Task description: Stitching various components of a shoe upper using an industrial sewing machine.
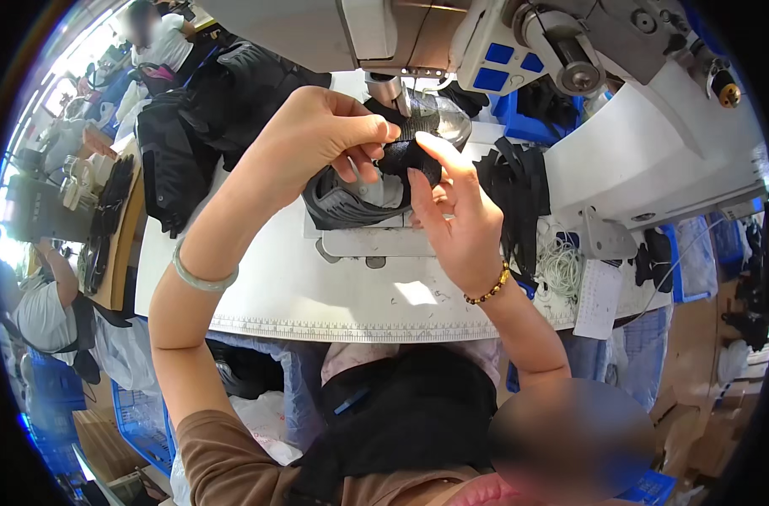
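Observation:
A grey and black shoe upper (359, 201) lies under the head of a sewing machine (393, 88). Over its far part, my left hand (338, 139) pinches thumb and forefinger together; whatever is between the tips is too small to make out. My right hand (456, 198) is closed at the upper's right side, with thumb and forefinger on its dark fabric edge. The needle area sits just beyond my fingertips and is partly hidden by them.
Black bags (224, 101) are heaped at the left. Black straps (519, 181), a coil of pale cord (559, 263) and a white card (598, 297) lie to the right. A blue bin (532, 118) stands behind. A ruler strip (359, 331) lines the table's near edge. Other people sit at far left.

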Tool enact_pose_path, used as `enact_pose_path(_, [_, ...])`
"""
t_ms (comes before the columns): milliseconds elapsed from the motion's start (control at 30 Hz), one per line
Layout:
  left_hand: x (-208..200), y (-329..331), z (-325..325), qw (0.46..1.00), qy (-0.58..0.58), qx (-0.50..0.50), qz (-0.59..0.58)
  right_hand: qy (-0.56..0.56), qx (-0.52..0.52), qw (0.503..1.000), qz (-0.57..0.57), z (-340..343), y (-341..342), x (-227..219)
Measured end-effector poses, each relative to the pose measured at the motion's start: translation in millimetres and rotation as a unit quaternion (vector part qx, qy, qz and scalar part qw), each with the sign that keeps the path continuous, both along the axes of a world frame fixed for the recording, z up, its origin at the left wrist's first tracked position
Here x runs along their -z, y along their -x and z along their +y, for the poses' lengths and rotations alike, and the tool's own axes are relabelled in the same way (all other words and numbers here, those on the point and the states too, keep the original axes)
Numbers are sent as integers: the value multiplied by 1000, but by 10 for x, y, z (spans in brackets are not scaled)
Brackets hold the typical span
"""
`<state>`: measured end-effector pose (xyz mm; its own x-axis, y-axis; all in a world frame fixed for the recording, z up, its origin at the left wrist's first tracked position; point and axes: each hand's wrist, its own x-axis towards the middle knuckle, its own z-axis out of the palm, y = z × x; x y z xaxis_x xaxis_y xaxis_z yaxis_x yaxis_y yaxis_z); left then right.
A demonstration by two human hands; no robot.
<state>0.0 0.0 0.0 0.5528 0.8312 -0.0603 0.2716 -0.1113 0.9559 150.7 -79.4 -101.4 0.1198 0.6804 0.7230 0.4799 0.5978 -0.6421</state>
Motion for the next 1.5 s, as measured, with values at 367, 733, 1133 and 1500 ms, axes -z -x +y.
enact_pose_path(367, [71,-25,38,1000,19,22,4,-8,18,1000,-16,-9,-19,-38])
enact_pose_path(733, [117,13,129,994,71,60,-61,-8,17,1000,13,-21,23,-29])
enact_pose_path(1133, [80,-14,121,989,106,58,-88,-10,19,1000,15,-16,12,-28])
enact_pose_path(1500, [142,-23,104,986,109,40,-120,-52,44,997,-23,-20,24,-30])
